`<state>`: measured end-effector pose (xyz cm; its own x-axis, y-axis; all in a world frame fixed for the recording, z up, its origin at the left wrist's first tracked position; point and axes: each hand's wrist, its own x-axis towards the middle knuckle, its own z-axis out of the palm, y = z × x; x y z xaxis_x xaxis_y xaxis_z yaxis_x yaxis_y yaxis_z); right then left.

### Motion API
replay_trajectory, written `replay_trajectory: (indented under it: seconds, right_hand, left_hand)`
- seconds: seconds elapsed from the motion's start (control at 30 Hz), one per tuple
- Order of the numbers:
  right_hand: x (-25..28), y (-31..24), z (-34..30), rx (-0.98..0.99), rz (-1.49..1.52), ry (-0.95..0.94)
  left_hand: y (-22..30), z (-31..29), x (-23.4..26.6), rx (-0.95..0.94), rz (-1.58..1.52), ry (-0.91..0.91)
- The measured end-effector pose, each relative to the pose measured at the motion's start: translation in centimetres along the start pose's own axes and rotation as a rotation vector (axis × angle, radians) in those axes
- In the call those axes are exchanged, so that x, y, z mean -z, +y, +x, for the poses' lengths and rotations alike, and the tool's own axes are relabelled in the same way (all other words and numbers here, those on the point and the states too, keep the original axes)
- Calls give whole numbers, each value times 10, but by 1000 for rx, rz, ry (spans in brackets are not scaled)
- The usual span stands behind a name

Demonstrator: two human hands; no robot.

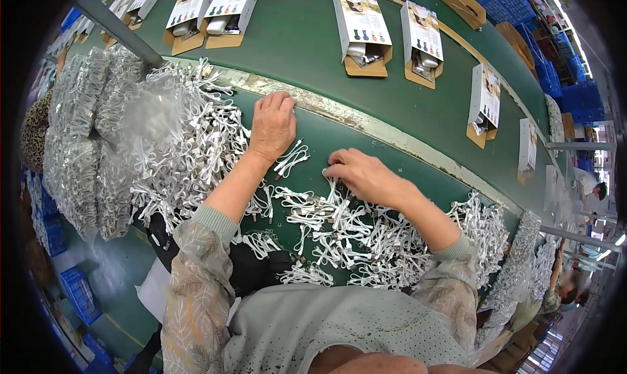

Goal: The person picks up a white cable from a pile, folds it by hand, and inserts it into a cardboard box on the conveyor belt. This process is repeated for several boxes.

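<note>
Short white USB cables lie in a loose pile (339, 227) on the green tabletop in front of me. My right hand (369, 177) is at the pile's far edge, thumb and fingers pinched on a white cable (334, 190). Farther off to the left, my left hand (273, 126) is closed beside the worn rail, its fingers curled; whatever they may hold is hidden. Just below that hand, a small group of cables (292, 158) lies apart from the pile. A bigger heap of cables (199, 136) spreads to the left of my left forearm.
Clear bags packed with cables (85, 145) are stacked at far left. A worn rail (339, 113) separates my tabletop from a green conveyor belt (294, 41) carrying open white boxes (364, 31). More cables (480, 233) lie right of my right arm. A metal post (121, 28) stands at upper left.
</note>
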<state>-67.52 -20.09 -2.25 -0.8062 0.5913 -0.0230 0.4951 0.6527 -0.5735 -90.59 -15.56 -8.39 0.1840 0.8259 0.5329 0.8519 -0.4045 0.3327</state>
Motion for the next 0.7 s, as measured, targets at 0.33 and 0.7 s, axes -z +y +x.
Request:
replay_trajectory:
  seconds: [0.33, 0.7]
  right_hand:
    - [60, 40, -69, -661, 442, 440]
    - [139, 212, -34, -905, -386, 1000]
  left_hand:
    - [33, 14, 12, 9, 15, -1]
    - [69, 45, -12, 20, 37, -31]
